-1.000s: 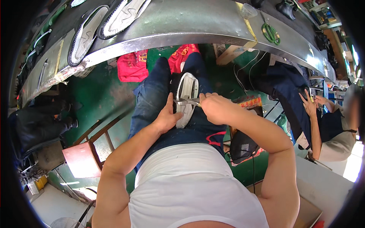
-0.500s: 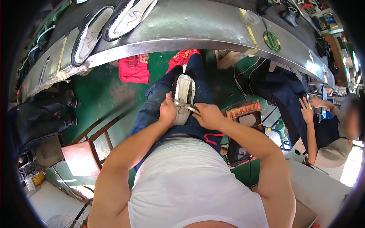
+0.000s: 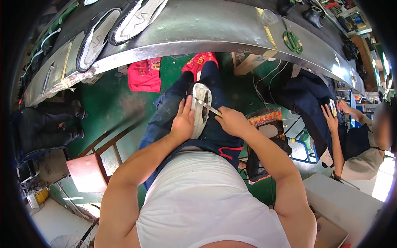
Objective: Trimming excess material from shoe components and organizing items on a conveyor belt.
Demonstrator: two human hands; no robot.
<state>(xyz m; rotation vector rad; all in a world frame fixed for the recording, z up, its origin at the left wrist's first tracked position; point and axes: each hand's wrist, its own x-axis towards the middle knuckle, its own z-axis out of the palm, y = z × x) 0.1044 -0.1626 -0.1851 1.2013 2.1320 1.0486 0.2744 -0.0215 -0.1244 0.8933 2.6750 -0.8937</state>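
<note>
An upturned shoe (image 3: 199,126) with a pale sole and a dark side lies lengthwise between my thighs, its toe pointing away from me. My left hand (image 3: 183,124) rests along its left side, fingers stretched out and touching the edge. From the right, my right hand (image 3: 231,121) is closed around a hammer (image 3: 209,108) with a slim metal shaft. The tool's metal end lies over the upper part of the sole; whether it touches is hard to make out.
A metal-topped bench (image 3: 198,31) spans the front, bearing two upturned shoes (image 3: 99,39) and green-handled scissors (image 3: 292,41). Red cloth (image 3: 144,76) lies beneath. A wooden stool (image 3: 87,172) stands left; a co-worker (image 3: 351,144) sits right, beside a dark bag (image 3: 269,157).
My left hand has shifted up the shoe and its fingers have straightened. My right hand has moved right, with the tool's metal end now higher on the sole. The shoe has tilted slightly.
</note>
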